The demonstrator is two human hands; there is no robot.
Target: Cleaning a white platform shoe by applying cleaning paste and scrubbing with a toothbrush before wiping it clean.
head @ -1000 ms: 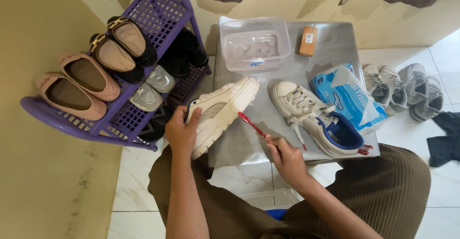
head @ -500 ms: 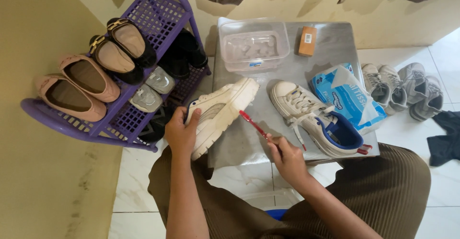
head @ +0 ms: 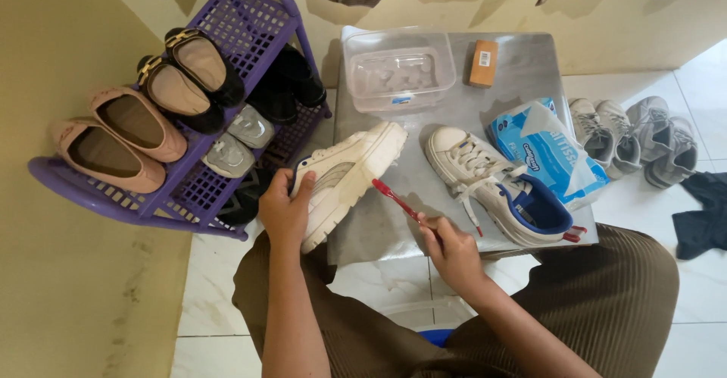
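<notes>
two white sneakers are being seen on the grey table (head: 522, 67). one white sneaker (head: 344, 177), thick-soled, with a pale grey side panel, is being held tilted at the table's left front edge, its toe lying on the tabletop and its heel sticking out past the edge. the left hand (head: 284, 211) is being wrapped around that heel end, fingers closed on the upper. a red toothbrush (head: 397, 201) is being pinched in the right hand (head: 453, 251), its head being pointed at the sneaker's sole, just beside it; whether it is touching cannot be told. the second sneaker (head: 496, 185), with white laces and a blue lining, is being left lying on the table to the right.

a clear plastic tub (head: 399, 71) is being seen at the far side of the table, a small blue label on its front wall. a small orange-brown box (head: 482, 63) is lying beside it. a blue and white soft tissue pack (head: 547, 151) is lying at the right edge, next to the second sneaker.
</notes>
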